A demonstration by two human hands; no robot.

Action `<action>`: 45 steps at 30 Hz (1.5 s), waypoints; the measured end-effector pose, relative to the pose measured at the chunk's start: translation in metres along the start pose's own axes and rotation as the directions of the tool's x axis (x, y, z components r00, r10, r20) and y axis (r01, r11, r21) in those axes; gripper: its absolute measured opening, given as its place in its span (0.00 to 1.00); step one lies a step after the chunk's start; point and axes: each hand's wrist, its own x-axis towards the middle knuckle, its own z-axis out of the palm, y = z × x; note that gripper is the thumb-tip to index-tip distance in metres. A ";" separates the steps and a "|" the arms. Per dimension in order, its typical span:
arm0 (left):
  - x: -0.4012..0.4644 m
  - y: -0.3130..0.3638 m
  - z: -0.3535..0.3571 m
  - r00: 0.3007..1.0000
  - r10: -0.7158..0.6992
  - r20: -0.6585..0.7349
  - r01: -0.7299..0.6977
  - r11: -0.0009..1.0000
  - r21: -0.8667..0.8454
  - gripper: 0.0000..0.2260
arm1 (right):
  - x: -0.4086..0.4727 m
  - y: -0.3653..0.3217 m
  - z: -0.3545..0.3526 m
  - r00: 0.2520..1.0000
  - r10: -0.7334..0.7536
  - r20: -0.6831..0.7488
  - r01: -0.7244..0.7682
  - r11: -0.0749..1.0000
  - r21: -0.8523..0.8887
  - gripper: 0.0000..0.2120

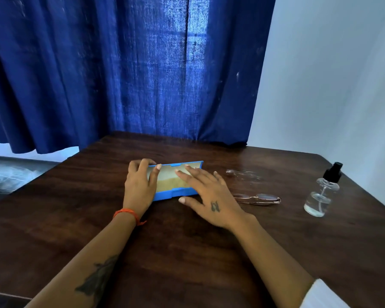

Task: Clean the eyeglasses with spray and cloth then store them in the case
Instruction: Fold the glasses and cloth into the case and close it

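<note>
A blue eyeglass case (pixel 173 192) lies in the middle of the dark wooden table (pixel 187 252), with a yellowish cloth (pixel 168 182) showing on it. My left hand (pixel 140 185) grips the case's left end, thumb on top. My right hand (pixel 206 194) rests flat over the case's right half, fingers spread. Folded thin-framed eyeglasses (pixel 257 198) lie on the table just right of my right hand. A clear spray bottle (pixel 322 192) with a black nozzle stands upright at the far right.
A clear plastic piece (pixel 242 174) lies behind the eyeglasses. A blue curtain (pixel 131 70) hangs behind the table and a pale wall (pixel 331 74) stands on the right. The table's left edge drops to the floor (pixel 13 174).
</note>
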 end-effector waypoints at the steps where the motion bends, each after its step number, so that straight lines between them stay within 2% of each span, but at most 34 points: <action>1: 0.000 0.000 0.000 1.000 0.015 0.008 -0.015 1.000 0.008 0.11 | -0.007 0.005 -0.006 0.998 0.010 -0.070 -0.011 1.000 -0.003 0.25; 4: 0.000 -0.001 0.000 0.994 0.106 0.028 -0.107 0.993 0.043 0.12 | -0.037 0.028 -0.017 0.951 0.024 -0.308 -0.044 0.997 -0.056 0.17; 6: -0.001 -0.001 0.000 0.983 0.175 0.051 -0.177 0.983 0.052 0.13 | -0.063 0.041 -0.022 0.932 0.057 -0.358 -0.119 0.980 -0.156 0.13; 9: -0.001 -0.003 0.000 0.966 0.242 0.085 -0.247 0.968 0.044 0.14 | -0.093 0.055 -0.026 0.944 0.167 -0.286 -0.246 0.931 -0.269 0.14; 12: -0.001 -0.004 0.000 0.962 0.252 0.105 -0.258 0.965 0.043 0.14 | -0.098 0.063 -0.029 0.935 0.288 -0.206 -0.340 0.890 -0.302 0.08; 18: -0.002 -0.002 -0.001 0.957 0.251 0.144 -0.261 0.964 0.056 0.15 | -0.083 0.067 -0.029 0.928 0.338 -0.157 -0.372 0.838 -0.399 0.13; 25: -0.003 -0.001 -0.002 0.954 0.254 0.159 -0.268 0.961 0.068 0.15 | -0.070 0.070 -0.029 0.919 0.361 -0.161 -0.394 0.808 -0.438 0.12; 29: -0.003 0.000 -0.002 0.951 0.254 0.175 -0.269 0.961 0.071 0.15 | -0.069 0.071 -0.032 0.942 0.273 -0.193 -0.334 0.806 -0.489 0.04; 31: -0.003 -0.001 -0.001 0.954 0.240 0.179 -0.254 0.965 0.063 0.16 | -0.072 0.075 -0.030 0.952 0.207 -0.224 -0.295 0.810 -0.506 0.09; 39: -0.003 0.000 0.002 0.961 0.216 0.174 -0.221 0.975 0.010 0.17 | -0.057 0.055 -0.032 0.911 -0.101 -0.400 -0.134 0.845 -0.518 0.09; 42: -0.003 -0.001 0.003 0.963 0.211 0.171 -0.214 0.977 0.002 0.17 | -0.035 0.039 -0.025 0.899 -0.210 -0.385 -0.035 0.840 -0.541 0.08; 45: -0.003 -0.002 0.003 0.960 0.220 0.175 -0.222 0.975 -0.008 0.17 | -0.014 0.028 -0.014 0.902 -0.301 -0.310 0.070 0.809 -0.583 0.09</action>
